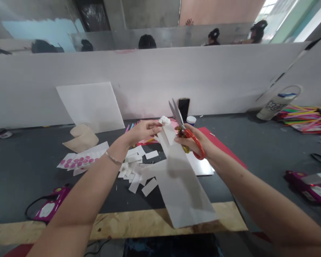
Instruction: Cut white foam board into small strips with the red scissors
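A long white paper sheet (184, 192) slants up from the wooden table edge, and my left hand (141, 132) pinches its upper end. A crumpled white piece like a small paper flower (164, 120) shows at the top by my left fingertips. Scissors (178, 115) with red handles are in my right hand (200, 140), blades slightly apart and pointing up and away. My right fingertips are close to a narrow folded flap (169, 134) of white paper; whether they touch it I cannot tell. Small cut white paper pieces (133, 169) lie in a pile under my left wrist.
Behind the scissors a phone (184, 106) leans on the white partition (155, 78), beside a small white tub (191, 120). Purple devices (52, 205) with cords lie at both sides. A white bottle (275, 105) and colourful sticks (305, 119) are far right. People's heads show beyond the partition.
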`<state>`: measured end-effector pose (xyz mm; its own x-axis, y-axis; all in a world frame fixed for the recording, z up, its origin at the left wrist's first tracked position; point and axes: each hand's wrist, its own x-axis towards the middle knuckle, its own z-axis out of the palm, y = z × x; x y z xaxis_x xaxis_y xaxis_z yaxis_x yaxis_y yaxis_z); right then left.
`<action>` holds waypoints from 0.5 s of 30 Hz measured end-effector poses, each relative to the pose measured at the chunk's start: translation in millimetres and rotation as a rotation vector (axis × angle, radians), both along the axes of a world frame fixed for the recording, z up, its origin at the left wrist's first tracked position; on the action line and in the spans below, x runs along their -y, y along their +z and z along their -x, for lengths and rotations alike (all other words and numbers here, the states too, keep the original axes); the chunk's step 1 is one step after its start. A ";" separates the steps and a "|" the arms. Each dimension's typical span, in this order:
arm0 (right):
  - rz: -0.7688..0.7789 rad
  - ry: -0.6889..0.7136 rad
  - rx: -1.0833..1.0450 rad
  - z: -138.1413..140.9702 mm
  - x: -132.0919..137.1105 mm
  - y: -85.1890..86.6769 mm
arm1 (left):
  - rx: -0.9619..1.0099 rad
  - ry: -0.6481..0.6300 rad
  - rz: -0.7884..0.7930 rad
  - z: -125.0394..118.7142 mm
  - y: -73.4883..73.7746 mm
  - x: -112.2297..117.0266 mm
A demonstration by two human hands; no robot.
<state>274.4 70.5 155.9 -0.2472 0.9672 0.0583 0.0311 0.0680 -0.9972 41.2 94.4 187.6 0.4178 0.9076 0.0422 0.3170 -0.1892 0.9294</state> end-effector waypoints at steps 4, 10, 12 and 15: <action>-0.073 -0.102 -0.114 6.5 19.6 -8.2 | 0.090 -0.025 -0.001 -4.7 3.3 23.2; -0.134 -0.162 -0.171 18.8 54.9 -17.3 | 0.207 0.099 -0.032 -24.9 5.1 45.1; -0.136 -0.183 -0.170 19.4 60.9 -16.0 | 0.150 0.135 -0.099 -27.9 8.1 49.1; -0.135 -0.182 -0.174 18.8 65.7 -10.5 | 0.042 0.211 -0.286 -28.8 11.6 53.6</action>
<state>255.6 4.9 145.4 -0.0450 0.9754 0.2160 -0.1154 0.2097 -0.9709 69.9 40.8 199.2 0.2145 0.9227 0.3205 0.3392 -0.3780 0.8614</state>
